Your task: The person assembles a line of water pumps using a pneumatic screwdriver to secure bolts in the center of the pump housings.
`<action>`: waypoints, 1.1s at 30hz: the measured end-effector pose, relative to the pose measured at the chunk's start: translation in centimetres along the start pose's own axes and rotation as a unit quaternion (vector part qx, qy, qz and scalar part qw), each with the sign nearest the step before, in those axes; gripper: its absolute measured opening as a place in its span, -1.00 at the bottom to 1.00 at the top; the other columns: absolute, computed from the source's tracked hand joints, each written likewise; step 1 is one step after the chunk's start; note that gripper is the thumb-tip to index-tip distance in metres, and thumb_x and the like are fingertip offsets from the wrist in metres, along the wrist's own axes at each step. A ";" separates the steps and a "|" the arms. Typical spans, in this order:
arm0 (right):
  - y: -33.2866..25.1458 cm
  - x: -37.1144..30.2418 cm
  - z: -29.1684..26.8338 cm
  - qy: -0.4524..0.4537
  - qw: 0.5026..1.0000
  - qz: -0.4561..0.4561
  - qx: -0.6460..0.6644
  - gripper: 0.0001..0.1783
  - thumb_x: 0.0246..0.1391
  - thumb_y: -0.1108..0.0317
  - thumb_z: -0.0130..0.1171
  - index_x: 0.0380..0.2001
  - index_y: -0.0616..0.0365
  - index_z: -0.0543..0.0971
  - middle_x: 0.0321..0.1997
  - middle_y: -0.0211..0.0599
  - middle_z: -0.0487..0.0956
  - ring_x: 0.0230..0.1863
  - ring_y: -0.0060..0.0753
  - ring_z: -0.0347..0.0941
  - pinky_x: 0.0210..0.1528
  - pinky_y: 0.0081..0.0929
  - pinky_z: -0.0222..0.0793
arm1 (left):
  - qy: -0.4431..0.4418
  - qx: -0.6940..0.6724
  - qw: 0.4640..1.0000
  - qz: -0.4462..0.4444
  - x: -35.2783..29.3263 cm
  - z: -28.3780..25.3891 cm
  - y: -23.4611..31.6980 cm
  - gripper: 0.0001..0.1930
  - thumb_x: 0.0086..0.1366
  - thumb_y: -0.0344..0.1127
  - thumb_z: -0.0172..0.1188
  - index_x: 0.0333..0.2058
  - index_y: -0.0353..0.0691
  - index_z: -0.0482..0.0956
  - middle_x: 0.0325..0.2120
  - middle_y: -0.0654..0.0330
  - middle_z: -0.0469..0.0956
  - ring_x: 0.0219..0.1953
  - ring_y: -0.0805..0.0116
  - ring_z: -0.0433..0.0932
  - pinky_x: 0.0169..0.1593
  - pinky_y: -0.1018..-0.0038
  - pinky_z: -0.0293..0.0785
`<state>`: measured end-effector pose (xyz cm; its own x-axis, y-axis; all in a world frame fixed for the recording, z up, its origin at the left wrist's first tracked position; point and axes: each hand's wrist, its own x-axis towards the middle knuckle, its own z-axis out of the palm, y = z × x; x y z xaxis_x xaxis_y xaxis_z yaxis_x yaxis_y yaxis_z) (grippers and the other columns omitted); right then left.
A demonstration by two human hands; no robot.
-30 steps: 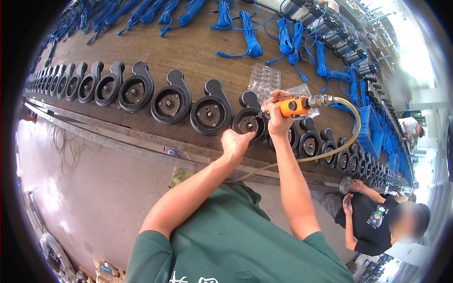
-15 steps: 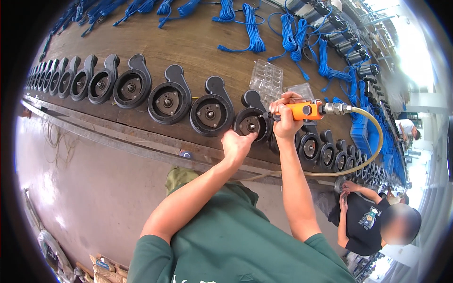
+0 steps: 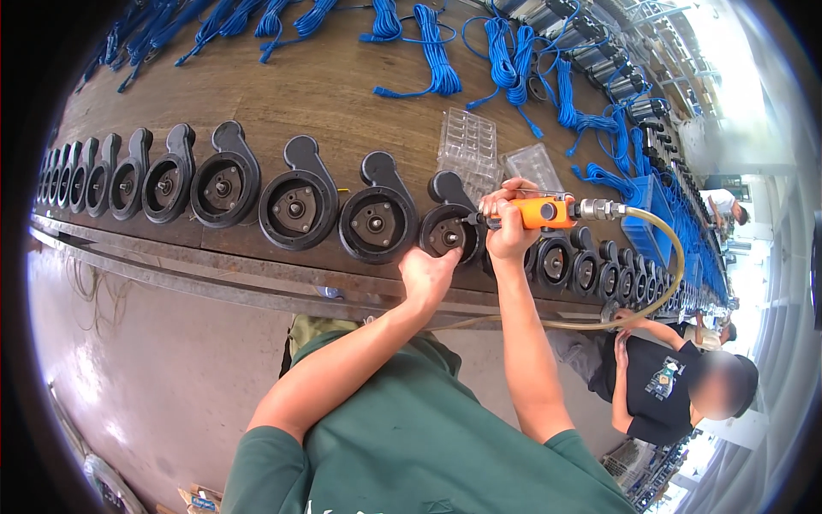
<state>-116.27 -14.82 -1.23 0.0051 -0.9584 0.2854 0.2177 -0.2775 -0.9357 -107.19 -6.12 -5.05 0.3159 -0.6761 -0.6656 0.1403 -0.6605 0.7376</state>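
Note:
A black round housing (image 3: 442, 224) with a stubby rounded lobe lies flat on the bench in front of me. Its recess holds a dark plate with a short metal shaft at the centre. My left hand (image 3: 428, 274) grips the near rim, its thumb on the edge and its other fingers partly hidden. In my right hand (image 3: 509, 224) is an orange air screwdriver (image 3: 543, 212), held level with its bit end pointing left at the housing's right side. Whether the bit touches a screw is too small to make out. A yellowish air hose (image 3: 682, 257) loops from its back end.
Similar black housings (image 3: 298, 210) line the bench's near edge on both sides. Clear plastic trays (image 3: 467, 141) lie beyond my hands. Bundled blue cables (image 3: 439, 60) and a blue bin (image 3: 648, 224) are farther off. A co-worker in a black shirt (image 3: 659, 377) works at the right.
The whole view has shifted slightly, so the bench sits a little lower and farther left. Both hands keep their places at the same housing, with the screwdriver still at its right side.

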 end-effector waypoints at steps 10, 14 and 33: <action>0.3 0.2 -0.1 -0.045 0.999 0.018 -0.001 -0.73 -0.05 0.54 -0.04 -0.20 0.28 0.38 -0.56 -0.35 0.38 -0.55 -0.48 0.32 -0.36 -0.41 0.38 | -0.001 0.005 1.000 0.014 0.4 0.0 -0.2 -0.52 -0.04 -0.15 0.45 -0.25 -0.46 0.65 -0.29 -0.08 0.67 -0.20 0.19 0.67 -0.06 0.35 0.54; -0.2 0.2 -0.3 -0.171 0.983 0.054 -0.047 -0.75 -0.07 0.56 0.00 -0.24 0.27 0.38 -0.53 -0.34 0.41 -0.51 -0.46 0.37 -0.34 -0.43 0.38 | 0.006 -0.008 1.000 0.010 0.2 -0.1 -0.1 -0.52 -0.04 -0.15 0.45 -0.25 -0.47 0.64 -0.30 -0.09 0.67 -0.20 0.19 0.67 -0.07 0.35 0.54; -5.3 1.3 -3.2 -0.123 0.988 -0.090 -0.033 -0.76 -0.03 0.62 0.11 -0.22 0.29 0.48 -0.50 -0.41 0.53 -0.49 -0.71 0.43 -0.39 -0.70 0.34 | -0.175 -0.128 0.970 -0.105 -6.4 2.0 -1.7 -0.60 0.22 -0.19 0.33 -0.12 -0.41 0.53 -0.28 0.11 0.61 -0.34 0.41 0.58 -0.31 0.48 0.54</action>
<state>-120.49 -14.79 3.40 0.2105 -0.8500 0.4829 0.1729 -0.4538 -0.8742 -111.30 -1.32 -2.23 -0.0770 -0.6347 -0.7689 0.4106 -0.7230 0.5556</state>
